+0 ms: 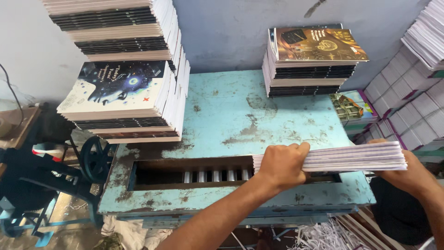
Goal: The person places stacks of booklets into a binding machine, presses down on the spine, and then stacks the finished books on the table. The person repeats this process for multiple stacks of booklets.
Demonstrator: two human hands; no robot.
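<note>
My left hand (283, 165) grips the left end of a bundle of thin white-edged booklets (351, 157), fingers over the top. My right hand (407, 173) holds the same bundle from below at its right end. The bundle lies level over the right part of a long slot (185, 175) in a worn light-blue metal table (231, 115). Shiny metal rollers (215, 175) show inside the slot, just left of the bundle.
A tall stack of dark-covered booklets (125, 97) stands at the table's left rear, a smaller stack (310, 60) at the right rear. More stacks (407, 106) fill the right side. A black handwheel (95, 157) sits left of the table; paper shreds (323, 234) lie below.
</note>
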